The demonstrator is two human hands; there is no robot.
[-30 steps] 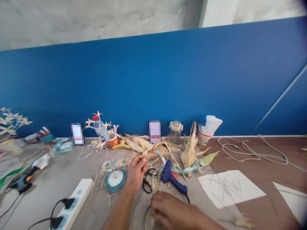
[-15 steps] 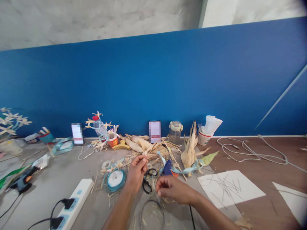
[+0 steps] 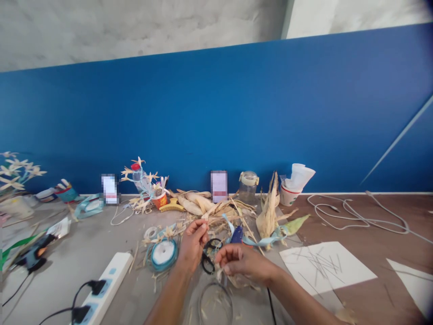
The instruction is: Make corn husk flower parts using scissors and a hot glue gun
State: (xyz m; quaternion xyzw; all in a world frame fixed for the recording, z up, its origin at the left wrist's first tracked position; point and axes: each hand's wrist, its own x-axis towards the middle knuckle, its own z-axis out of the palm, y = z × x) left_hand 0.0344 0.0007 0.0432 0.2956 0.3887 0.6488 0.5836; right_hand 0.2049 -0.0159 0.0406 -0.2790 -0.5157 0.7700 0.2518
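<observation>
My left hand is raised over the middle of the desk, thumb and fingers pinched on a small pale strip of corn husk. To its right my right hand hovers with bent fingers, the thumb a little apart from the fingertips. Nothing is clearly held there; a pale scrap shows just below those fingers. Between the hands lie black-handled scissors, partly covered by the right hand. A spool of teal ribbon sits left of my left hand.
Dried corn husks are heaped behind the hands, with a standing husk at right. A white power strip and a glue gun lie left. Thin wires rest on white paper. A metal ring lies in front.
My right hand has shifted slightly left and up, and its fingers have parted somewhat. My left hand keeps its pinch in nearly the same place.
</observation>
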